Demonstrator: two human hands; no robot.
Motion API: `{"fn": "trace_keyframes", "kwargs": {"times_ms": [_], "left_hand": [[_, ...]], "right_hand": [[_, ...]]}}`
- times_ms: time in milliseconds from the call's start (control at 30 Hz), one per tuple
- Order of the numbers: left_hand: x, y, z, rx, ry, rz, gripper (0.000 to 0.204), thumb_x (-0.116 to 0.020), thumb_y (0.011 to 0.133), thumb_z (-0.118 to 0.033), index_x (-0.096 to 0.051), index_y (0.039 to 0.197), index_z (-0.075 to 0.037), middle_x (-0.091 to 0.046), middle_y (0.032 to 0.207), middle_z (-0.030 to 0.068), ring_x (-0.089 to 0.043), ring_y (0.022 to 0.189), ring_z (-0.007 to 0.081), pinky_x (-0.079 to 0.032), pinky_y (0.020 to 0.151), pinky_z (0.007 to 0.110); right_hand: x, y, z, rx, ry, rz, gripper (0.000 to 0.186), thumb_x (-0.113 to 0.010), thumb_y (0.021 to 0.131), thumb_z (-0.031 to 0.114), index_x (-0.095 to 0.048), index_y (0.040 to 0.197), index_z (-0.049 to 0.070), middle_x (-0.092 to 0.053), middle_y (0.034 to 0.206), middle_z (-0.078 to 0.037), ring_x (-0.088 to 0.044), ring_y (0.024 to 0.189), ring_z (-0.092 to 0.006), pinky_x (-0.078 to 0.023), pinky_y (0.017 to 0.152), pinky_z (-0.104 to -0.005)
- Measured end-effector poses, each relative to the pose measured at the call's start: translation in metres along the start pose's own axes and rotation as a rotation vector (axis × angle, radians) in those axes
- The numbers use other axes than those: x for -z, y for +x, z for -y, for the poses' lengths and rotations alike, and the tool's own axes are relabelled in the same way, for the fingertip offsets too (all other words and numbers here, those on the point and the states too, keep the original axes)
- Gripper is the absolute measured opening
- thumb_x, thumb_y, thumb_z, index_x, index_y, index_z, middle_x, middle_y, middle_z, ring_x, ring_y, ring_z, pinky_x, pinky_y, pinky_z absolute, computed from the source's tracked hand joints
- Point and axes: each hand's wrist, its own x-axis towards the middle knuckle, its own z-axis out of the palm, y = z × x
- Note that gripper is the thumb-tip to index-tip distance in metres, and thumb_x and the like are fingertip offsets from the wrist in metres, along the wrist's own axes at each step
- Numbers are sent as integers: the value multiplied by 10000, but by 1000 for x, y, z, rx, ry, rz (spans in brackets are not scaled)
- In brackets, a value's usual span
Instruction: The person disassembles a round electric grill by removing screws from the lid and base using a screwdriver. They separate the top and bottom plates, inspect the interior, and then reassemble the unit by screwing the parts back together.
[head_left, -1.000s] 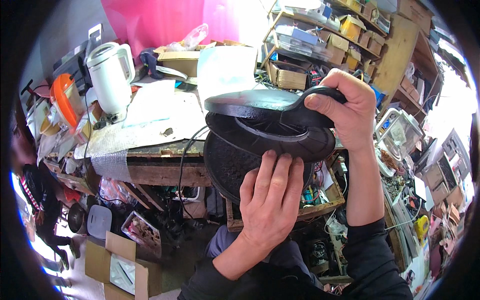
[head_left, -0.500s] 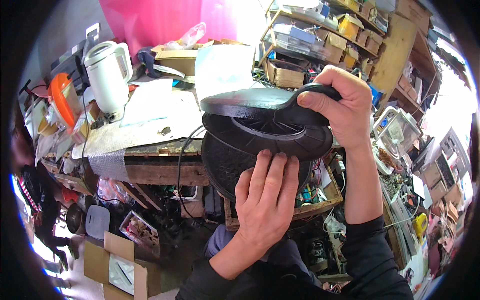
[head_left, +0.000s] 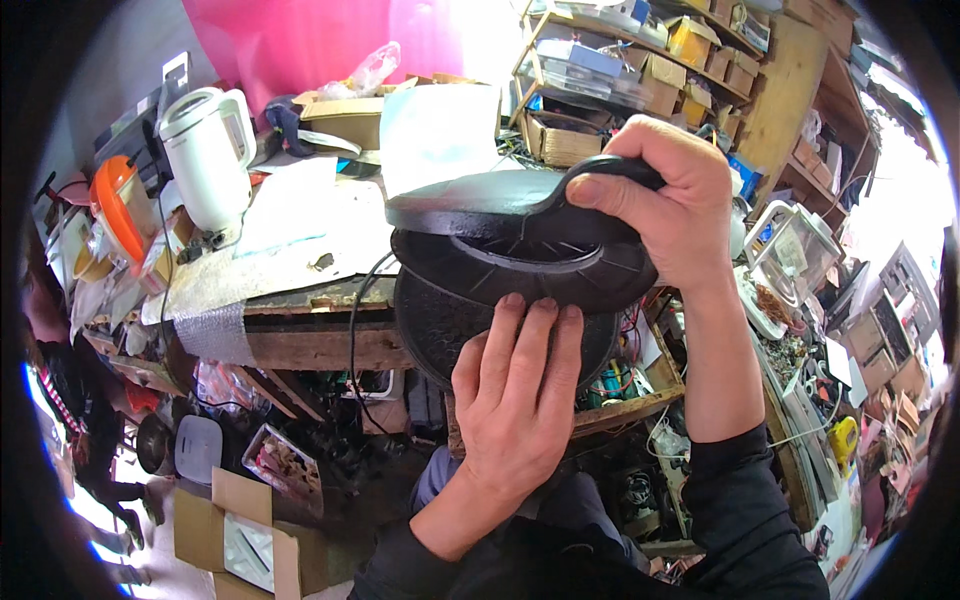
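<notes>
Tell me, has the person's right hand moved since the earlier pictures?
Yes, slightly: the right hand has shifted left in the view, nearer the open cardboard box behind it.

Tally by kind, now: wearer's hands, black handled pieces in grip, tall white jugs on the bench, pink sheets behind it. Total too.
Hands: 2 (left hand, right hand)
Black handled piece: 1
Tall white jug: 1
Pink sheet: 1
Total: 5

White jug (head_left: pixel 207 160) on bench (head_left: pixel 325 348); dark pot (head_left: pixel 154 446), perhaps, lower left.

Upright sheet (head_left: pixel 438 138) glaring, right edge blown out; lower middle dim.
</notes>
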Motion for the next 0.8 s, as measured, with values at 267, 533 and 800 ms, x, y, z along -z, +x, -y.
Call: {"fn": "trace_keyframes", "kwargs": {"times_ms": [267, 533, 800], "left_hand": [[-7, 4, -10, -30, 15, -28, 381, -692, 844, -65, -722, 1224, -41, -630, 1298, 124, -590, 1268, 337, -446, 1002, 453], [-14, 9, -18, -51, 15, -61, 374, -682, 828, -86, -740, 1194, -37, -634, 1289, 116, -606, 1241, 327, -469, 973, 440], [-13, -1, -20, -45, 11, -21, 349, -642, 857, -120, -750, 1183, -56, -633, 1297, 106, -604, 1243, 301, -484, 960, 428]], "right_hand": [[14, -8, -11, 0, 78, -29, 231, -897, 774, 129, -694, 789, 20, -617, 694, 23, -542, 658, -43, -428, 583, -231], [20, -13, -23, 10, 163, -60, 213, -887, 756, 49, -680, 790, 17, -614, 723, 29, -528, 677, -44, -407, 598, -220], [24, -32, -32, 126, 51, -49, 357, -923, 690, 205, -638, 773, 8, -587, 703, -36, -551, 652, -151, -421, 609, -280]]}}
